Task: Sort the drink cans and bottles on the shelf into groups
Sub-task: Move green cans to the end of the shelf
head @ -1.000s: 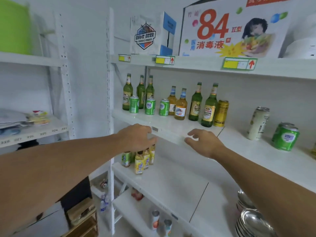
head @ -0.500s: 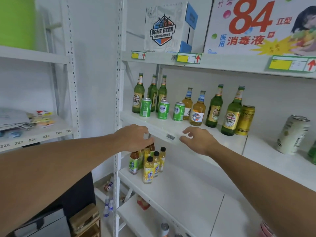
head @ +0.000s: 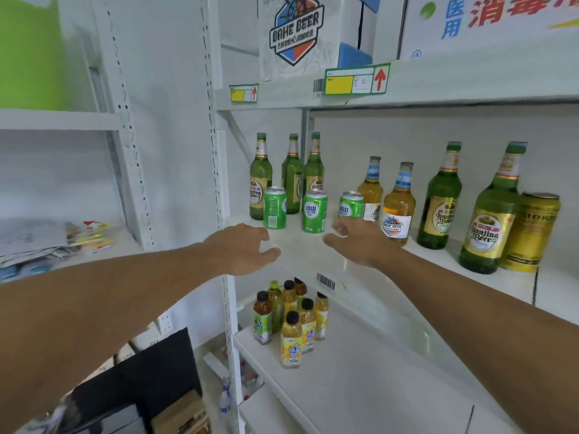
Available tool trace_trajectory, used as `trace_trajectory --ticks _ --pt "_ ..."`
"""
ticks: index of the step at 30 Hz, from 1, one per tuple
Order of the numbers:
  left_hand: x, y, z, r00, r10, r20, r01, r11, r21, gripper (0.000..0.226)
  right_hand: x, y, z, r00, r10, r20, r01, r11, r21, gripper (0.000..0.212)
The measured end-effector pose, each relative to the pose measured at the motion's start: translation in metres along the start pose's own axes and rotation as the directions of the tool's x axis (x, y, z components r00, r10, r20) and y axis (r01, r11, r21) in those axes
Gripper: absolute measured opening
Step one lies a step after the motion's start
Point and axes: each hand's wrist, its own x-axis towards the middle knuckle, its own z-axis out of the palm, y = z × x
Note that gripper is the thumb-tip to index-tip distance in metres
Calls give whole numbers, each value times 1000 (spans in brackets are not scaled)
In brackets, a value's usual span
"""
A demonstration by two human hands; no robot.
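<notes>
- The left hand is hovering over the front edge of the shelf, fingers loosely spread, holding nothing.
- The right hand is hanging at its 3 o'clock, fingers relaxed and apart, empty.
- Three green cans are standing at 12 o'clock from the hands.
- Green bottles are standing behind them.
- Amber bottles are sitting at 2 o'clock.

Right hand hides third green can's base; disinfectant carton cropped at top.
</notes>
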Motion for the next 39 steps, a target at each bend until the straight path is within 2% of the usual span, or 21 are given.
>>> trace_trajectory --ticks 8,16,21,24,27,29,32,34,39 --pt "45 -11 7 999 -35 35 35 999 -14 77 53 3 26 998 49 -32 -45 993 109 74" --pt "94 -37 15 997 70 -40 -71 997 -16 60 87 3 43 986 146 -80 -135 982 131 85" --pt "131 -65 26 985 -16 -173 5 998 -61 83 100 -7 58 961 229 -155 -216 972 93 80" --pt "151 -78 32 972 -5 -234 -39 982 -182 87 111 -14 64 943 250 -218 -237 968 83 74" --pt "164 -80 33 972 37 -231 -118 930 -347 69 123 -23 66 930 261 -259 -239 965 111 63" --pt "175 -77 35 978 63 -198 -152 868 -473 61 128 -27 67 927 268 -261 -245 962 117 64" --pt "190 -72 39 982 104 -156 -178 771 -611 67 134 -30 71 921 277 -273 -245 958 146 68" --pt "197 -65 42 984 88 -156 -172 711 -682 72 137 -29 74 919 303 -252 -251 943 219 65" --pt "206 -52 48 983 -21 -185 -131 626 -769 60 142 -24 78 912 342 -224 -263 910 321 54"
